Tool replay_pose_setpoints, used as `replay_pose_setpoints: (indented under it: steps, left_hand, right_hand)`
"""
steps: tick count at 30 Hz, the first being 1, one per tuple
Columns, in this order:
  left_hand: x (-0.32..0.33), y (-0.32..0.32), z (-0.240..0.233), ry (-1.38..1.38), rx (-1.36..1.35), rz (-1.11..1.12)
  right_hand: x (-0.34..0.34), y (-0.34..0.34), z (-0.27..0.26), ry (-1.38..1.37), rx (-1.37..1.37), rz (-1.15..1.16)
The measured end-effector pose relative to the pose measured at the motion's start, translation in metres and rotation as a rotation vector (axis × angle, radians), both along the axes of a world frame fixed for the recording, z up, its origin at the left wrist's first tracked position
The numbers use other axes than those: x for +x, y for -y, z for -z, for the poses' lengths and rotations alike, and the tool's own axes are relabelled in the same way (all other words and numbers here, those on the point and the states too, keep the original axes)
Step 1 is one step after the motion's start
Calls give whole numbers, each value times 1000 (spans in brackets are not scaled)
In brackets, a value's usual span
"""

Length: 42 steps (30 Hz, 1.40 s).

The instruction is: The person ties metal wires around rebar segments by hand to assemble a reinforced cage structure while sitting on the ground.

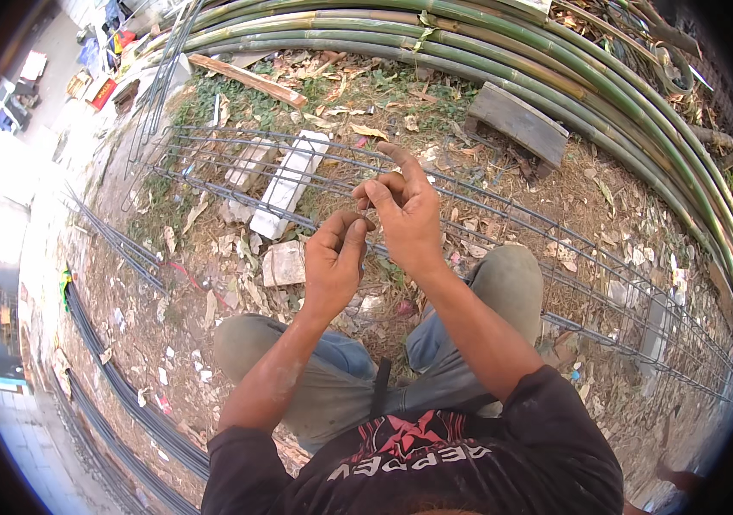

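My left hand [339, 259] and my right hand [410, 215] meet above a long rebar cage [534, 226]. Thumb and fingers of each are pinched together, and between the fingertips a thin strand [364, 211], apparently wire, barely shows. My right little finger side is raised and bent outward. The cage of thin steel bars and stirrups runs across in front of my knees, from upper left to lower right. A white block [290, 183] props it near its left end, and a grey block [655, 331] lies under its right part. My forearms and hands hide some bars.
Green bamboo poles [456, 22] curve along the far side. A wooden stool [519, 125] and a wood plank [247, 80] lie before them. Bundled steel bars [125, 380] stretch along the left. Broken masonry [284, 262], dry leaves and litter cover the ground.
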<state>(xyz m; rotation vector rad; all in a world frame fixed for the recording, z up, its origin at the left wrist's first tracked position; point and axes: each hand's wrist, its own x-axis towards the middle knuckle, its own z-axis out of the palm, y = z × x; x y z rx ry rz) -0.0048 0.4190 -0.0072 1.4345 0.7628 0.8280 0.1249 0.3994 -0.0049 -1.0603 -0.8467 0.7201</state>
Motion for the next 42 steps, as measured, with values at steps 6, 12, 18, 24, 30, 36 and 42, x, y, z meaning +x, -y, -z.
replay_pose_setpoints:
  steps: [6, 12, 18, 24, 30, 36, 42]
  left_hand:
    - [-1, -1, -3, -13, 14, 4]
    - [16, 7, -8, 101, 61, -15]
    - [11, -11, -39, 222, -49, -246]
    - [-32, -68, -77, 676, -107, -379]
    - [-49, -60, -73, 778, -501, -269]
    - [-40, -43, -86, 778, -74, -141]
    - [-44, -37, -86, 856, -277, -187]
  right_hand:
    - [-1, -3, 5, -46, 60, 40]
    - [0, 6, 0, -64, 117, 4]
    - [-26, 7, 9, -117, 57, -167]
    - [-73, 56, 35, 570, 14, -80]
    - [-15, 43, -32, 1106, 398, 114]
    - [-19, 23, -59, 1438, -234, -145]
    - [-25, 24, -65, 1153, 360, -242]
